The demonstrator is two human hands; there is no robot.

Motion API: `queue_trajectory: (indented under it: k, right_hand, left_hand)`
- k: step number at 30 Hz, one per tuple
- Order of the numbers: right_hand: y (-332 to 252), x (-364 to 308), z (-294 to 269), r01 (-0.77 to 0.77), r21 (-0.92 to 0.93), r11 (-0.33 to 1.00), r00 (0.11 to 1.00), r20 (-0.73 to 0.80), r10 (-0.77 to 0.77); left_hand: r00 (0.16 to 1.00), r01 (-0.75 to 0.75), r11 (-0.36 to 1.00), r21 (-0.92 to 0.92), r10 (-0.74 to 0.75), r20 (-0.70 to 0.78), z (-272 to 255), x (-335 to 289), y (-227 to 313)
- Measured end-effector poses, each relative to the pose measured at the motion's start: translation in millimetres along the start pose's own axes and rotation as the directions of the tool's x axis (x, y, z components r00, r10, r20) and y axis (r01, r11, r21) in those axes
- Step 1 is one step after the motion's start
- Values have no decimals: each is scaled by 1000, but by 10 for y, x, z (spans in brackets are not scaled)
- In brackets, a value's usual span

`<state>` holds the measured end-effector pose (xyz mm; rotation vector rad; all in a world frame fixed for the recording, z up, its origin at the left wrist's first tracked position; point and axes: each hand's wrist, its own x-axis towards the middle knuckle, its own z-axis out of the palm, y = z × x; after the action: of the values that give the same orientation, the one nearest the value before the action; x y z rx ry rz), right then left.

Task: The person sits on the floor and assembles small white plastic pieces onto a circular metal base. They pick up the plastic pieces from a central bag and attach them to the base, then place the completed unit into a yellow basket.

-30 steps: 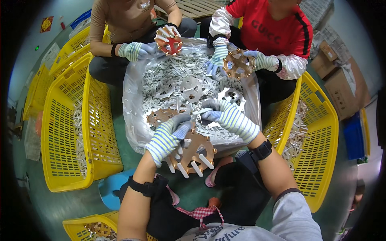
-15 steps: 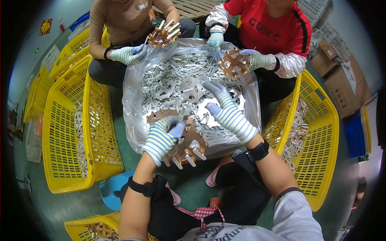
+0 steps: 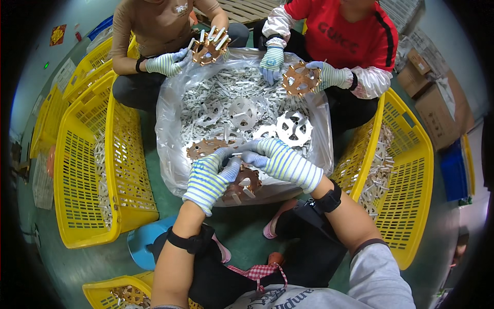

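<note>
Both my hands wear striped knit gloves and meet over the near side of the lined box. A copper-coloured notched disc (image 3: 246, 181), with pale strips on its near rim, hangs tilted under my left hand (image 3: 207, 177), whose fingers close at its upper edge. My right hand (image 3: 285, 164) pinches at the same spot, its fingertips against the left ones. Between them shows a small pale strip (image 3: 236, 154). The gloves hide the disc's upper part. Another copper-coloured disc (image 3: 208, 148) lies just beyond my left hand. A silvery notched disc (image 3: 294, 129) rests beyond my right hand.
Loose pale strips (image 3: 206, 95) fill the plastic-lined box (image 3: 170, 139). Across it, two people in gloves hold copper-coloured discs (image 3: 210, 47) (image 3: 301, 79). Yellow baskets (image 3: 131, 154) (image 3: 406, 206) with strips flank the box. A blue stool (image 3: 146, 244) stands at my left.
My right hand has come down and left from over the silvery discs to meet my left hand, its fingers closing. The copper-coloured disc under my left hand has tilted.
</note>
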<state>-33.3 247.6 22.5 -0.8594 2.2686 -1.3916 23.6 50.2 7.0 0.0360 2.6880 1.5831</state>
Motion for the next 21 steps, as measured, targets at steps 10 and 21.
queue_trajectory:
  k: [10,21]
  right_hand:
    - [-136,-53,-124,21,138,990,969,-248,14]
    - [-177,-4,41,299,-323,898,894,-233,-382]
  left_hand:
    - [991,132,918,-375,-115,68,-104,21,-23]
    - [991,-8,818,-576,86,107,-114,-13,50]
